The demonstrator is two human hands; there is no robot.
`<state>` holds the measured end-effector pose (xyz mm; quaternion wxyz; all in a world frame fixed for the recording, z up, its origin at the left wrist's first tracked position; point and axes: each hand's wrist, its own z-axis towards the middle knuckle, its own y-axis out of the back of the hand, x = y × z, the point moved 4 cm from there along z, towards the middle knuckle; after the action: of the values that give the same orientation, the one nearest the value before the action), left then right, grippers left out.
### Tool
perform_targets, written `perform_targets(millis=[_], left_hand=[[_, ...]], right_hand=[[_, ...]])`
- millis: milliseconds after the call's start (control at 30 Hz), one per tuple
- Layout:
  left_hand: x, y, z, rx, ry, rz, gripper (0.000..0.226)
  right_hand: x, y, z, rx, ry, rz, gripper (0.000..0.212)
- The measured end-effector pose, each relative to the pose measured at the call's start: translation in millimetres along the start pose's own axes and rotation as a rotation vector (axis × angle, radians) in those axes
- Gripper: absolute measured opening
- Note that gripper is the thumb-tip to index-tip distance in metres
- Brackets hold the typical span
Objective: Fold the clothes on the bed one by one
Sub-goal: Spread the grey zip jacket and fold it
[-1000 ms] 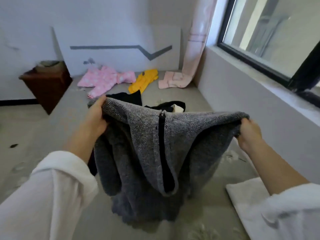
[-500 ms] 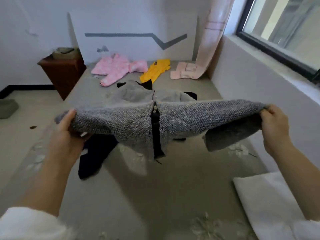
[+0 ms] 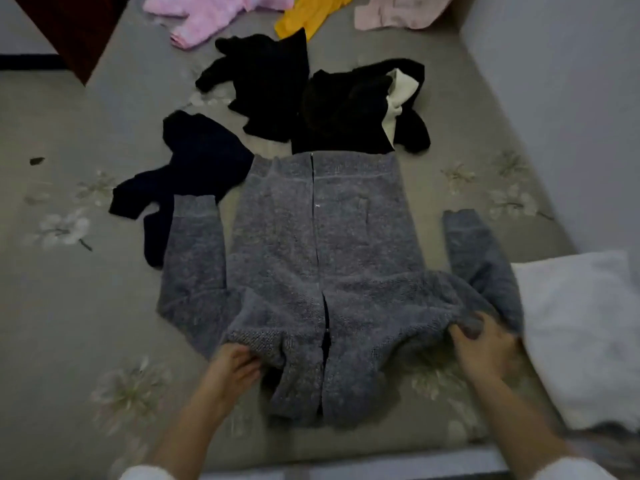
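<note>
Grey jacket (image 3: 322,244) spread flat on bed (image 3: 86,306); left hand (image 3: 232,368) at 7 o'clock, right hand (image 3: 485,348) at 4 o'clock, both gripping its shoulders.

grey zip jacket (image 3: 322,237) flat on bed (image 3: 69,306) | left hand (image 3: 232,368), right hand (image 3: 485,344) grip its shoulders

- We are looking through one head-worn camera alone.
- We are facing forward and steeply down onto the bed (image 3: 69,289) from its near edge.
- We are viewing from close in: the left hand (image 3: 230,367) and right hand (image 3: 485,344), gripping the jacket (image 3: 311,254), are filling the lower frame.
</note>
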<state>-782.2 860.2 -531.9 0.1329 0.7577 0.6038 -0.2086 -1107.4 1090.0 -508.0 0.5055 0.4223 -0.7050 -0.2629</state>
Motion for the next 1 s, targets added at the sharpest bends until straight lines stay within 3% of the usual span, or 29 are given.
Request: perform_targets(millis=[67, 133, 200, 267, 400, 500, 533, 633, 733, 900, 1000], left_hand=[[15.2, 7.6, 11.1, -0.009, -0.057, 0.030, 0.025], [33.5, 16.5, 21.7, -0.034, -0.092, 0.154, 0.037], [54.5, 22.7, 32.5, -0.056, -0.144, 0.388, 0.040], [68.5, 23.1, 39.6, -0.015, -0.293, 0.639, 0.042], [101.0, 17.1, 58.6, 0.167, -0.445, 1.433, 0.082], [103.8, 10.5, 59.1, 0.095, -0.539, 1.728, 0.073], [101.5, 6.7, 56.3, 0.080, -0.600, 1.718, 0.065], [98.2, -5.0, 43.6, 0.182, -0.693, 1.587, 0.036], [113.3, -6.4, 17.7, 0.366, -0.516, 1.525, 0.028], [167.5, 25.3, -18.6, 0.641, 0.059, 1.358, 0.042], [182.5, 36.9, -31.0, 0.616, 0.351, 1.152, 0.050]], right_hand=[[-23.7, -11.5, -17.8, -0.149, -0.165, 0.243, 0.059], [-49.2, -28.4, -32.8, -0.162, -0.289, 0.363, 0.042], [-67.4, -53.2, -51.0, 0.035, -0.339, 0.317, 0.006], [-76.8, -84.3, -68.4, 0.322, -0.291, 0.254, 0.024], [-64.7, -127.4, -92.9, 0.732, -0.043, 0.134, 0.057], [-54.5, -135.8, -95.5, 0.772, 0.034, 0.150, 0.065], [-53.2, -134.5, -94.1, 0.756, 0.041, 0.184, 0.058], [-53.5, -125.4, -91.2, 0.753, 0.069, 0.237, 0.009], [-67.9, -114.2, -88.5, 0.799, 0.048, 0.233, 0.017], [-111.8, -88.0, -99.5, 0.869, 0.049, -0.055, 0.037], [-138.3, -77.6, -114.9, 1.004, -0.080, -0.071, 0.033]])
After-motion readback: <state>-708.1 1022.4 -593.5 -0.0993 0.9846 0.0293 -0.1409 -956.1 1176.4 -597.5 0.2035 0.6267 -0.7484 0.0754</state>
